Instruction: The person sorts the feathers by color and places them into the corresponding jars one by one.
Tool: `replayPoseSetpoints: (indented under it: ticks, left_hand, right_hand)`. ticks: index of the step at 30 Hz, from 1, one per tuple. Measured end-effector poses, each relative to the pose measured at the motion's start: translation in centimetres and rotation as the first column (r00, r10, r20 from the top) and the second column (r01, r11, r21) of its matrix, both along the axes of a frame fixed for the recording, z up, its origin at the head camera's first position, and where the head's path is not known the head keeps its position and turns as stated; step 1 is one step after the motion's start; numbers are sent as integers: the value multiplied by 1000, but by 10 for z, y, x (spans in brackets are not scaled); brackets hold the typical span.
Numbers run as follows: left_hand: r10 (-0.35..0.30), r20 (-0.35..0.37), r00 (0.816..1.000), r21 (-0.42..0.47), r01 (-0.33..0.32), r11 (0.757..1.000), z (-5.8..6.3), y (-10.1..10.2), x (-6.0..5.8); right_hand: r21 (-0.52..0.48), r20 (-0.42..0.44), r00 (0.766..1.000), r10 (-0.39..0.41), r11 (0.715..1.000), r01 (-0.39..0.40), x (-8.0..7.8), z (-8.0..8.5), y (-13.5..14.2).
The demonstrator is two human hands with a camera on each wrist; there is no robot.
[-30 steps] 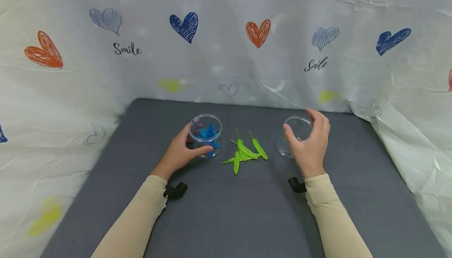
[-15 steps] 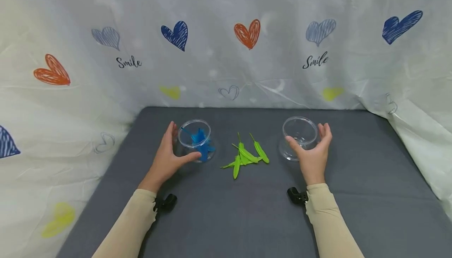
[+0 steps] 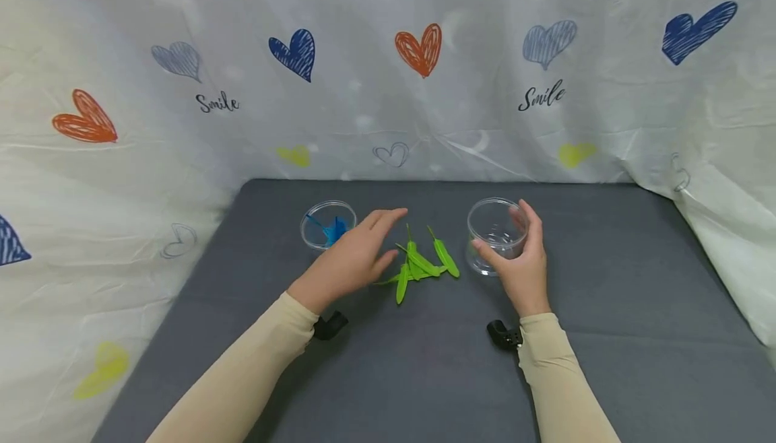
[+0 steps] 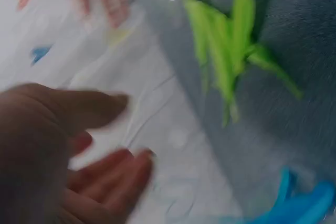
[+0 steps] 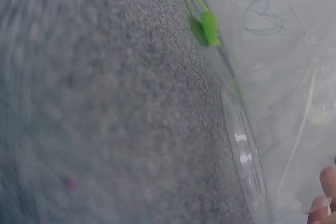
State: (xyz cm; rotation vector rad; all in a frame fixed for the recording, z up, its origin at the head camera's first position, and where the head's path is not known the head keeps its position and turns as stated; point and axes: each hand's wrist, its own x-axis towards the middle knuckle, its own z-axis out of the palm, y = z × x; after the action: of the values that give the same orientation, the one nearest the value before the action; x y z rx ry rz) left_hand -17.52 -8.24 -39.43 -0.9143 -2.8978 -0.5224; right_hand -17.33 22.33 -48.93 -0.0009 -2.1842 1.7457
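Note:
My right hand (image 3: 526, 275) grips a clear round plastic cup (image 3: 481, 266) at the right, thumb on the near side and fingers round the far side. Through its wall no contents show. My left hand (image 3: 348, 258) is in the air between a second clear cup (image 3: 305, 233) and a small pile of bright green leaf-shaped pieces with thin stems (image 3: 424, 264). Its fingers are extended and nothing is in them. Blue pieces (image 3: 335, 229) lie inside the left cup, whose near side the left hand hides. The left wrist view shows the green pile blurred.
A dark grey cloth (image 3: 418, 369) covers the table. Behind it and at both sides hangs a white curtain (image 3: 351, 113) printed with hearts. Black wrist cameras (image 3: 504, 335) sit on both beige sleeves (image 3: 564, 376).
My left hand has let go of the cup with blue pieces and moved right towards the green pile. My right hand has closed round the other cup, which has shifted slightly left.

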Motion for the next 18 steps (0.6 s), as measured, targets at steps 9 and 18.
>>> replayPoseSetpoints:
  ticks: [9, 18]
  left_hand:
    - [44, 91, 995, -237, -22, 971, -40, 22, -27]
    - [109, 155, 982, -277, -63, 959, -50, 25, -36]
  right_hand:
    - [10, 1, 1000, 29, 1000, -29, -3, -1, 1]
    - [14, 11, 1000, 26, 1000, -26, -5, -3, 4]
